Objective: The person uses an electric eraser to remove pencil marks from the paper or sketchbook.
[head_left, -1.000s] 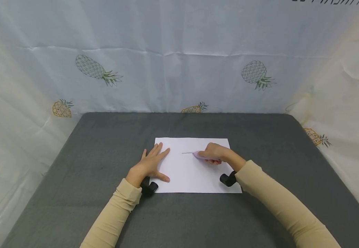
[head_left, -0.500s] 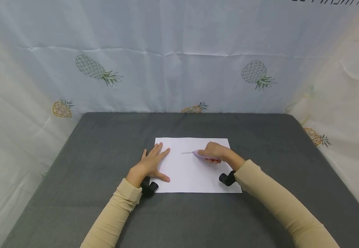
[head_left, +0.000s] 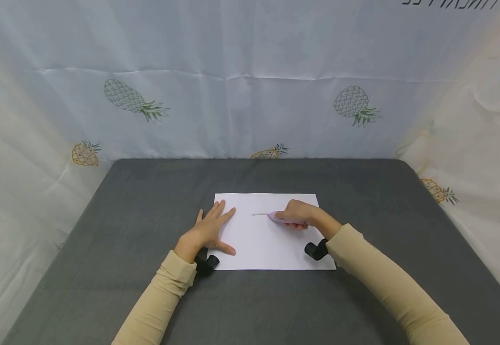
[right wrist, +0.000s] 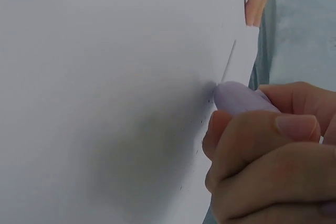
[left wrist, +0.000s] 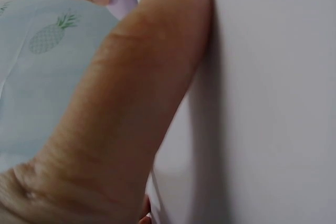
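Observation:
A white sheet of paper [head_left: 254, 254] lies on the grey table. My left hand [head_left: 208, 229] rests on its left side with fingers spread. In the right hand [head_left: 299, 213] I grip a lilac, rounded hand tool [right wrist: 239, 98], its blunt tip right at the paper; I cannot tell its exact kind. A thin greyish line [right wrist: 229, 60] runs from that tip toward the left. Small dark specks dot the paper below the tip in the right wrist view. The left wrist view is mostly filled by part of the left hand [left wrist: 126, 87], with the lilac tool behind it.
Black wrist devices [head_left: 316, 250] hang below both wrists, over the sheet's lower corners. The grey table [head_left: 267, 306] is enclosed at the back and sides by white cloth [head_left: 250, 110] printed with pineapples.
The whole head view has shifted slightly. Against the paper, both hands, the lilac tool and the thin line stay almost where they were.

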The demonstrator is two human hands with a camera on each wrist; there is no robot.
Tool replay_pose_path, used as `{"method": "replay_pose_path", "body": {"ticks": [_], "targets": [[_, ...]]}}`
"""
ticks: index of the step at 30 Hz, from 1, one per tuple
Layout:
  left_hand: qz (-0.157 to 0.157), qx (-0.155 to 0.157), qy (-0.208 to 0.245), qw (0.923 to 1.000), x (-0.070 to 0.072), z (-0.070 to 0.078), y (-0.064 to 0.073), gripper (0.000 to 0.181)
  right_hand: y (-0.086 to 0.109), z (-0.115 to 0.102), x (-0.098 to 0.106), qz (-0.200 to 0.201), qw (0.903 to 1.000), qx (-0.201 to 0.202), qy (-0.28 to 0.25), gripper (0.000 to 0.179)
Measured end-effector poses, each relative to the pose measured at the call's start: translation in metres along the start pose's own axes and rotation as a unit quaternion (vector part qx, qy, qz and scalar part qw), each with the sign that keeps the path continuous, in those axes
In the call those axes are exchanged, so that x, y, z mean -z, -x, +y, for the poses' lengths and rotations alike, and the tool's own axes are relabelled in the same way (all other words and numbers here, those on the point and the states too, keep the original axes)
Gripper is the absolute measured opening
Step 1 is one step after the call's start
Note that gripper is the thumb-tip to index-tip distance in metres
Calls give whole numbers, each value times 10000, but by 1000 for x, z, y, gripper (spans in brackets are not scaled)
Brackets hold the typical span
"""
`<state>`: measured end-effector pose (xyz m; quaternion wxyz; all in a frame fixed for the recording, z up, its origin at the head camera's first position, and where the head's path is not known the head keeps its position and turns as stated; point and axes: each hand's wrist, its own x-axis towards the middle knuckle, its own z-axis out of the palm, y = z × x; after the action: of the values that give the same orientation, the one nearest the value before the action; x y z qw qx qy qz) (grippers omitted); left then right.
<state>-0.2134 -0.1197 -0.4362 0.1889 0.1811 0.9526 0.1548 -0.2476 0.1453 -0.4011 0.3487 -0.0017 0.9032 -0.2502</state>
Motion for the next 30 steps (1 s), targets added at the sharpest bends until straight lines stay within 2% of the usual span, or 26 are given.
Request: {"method": "replay_pose_path", "body": {"ticks": [17,22,30], "targets": [[21,1,56,10000,-1,-1,1,117,1,1,-1,-38,10000,42,60,50],[15,-2,92,10000,0,-1,1,117,1,0,-2,118,9999,85,3,49],[14,-15,133,9999,0,0,1,117,0,-1,-2,146,9999,66,22,50]]}}
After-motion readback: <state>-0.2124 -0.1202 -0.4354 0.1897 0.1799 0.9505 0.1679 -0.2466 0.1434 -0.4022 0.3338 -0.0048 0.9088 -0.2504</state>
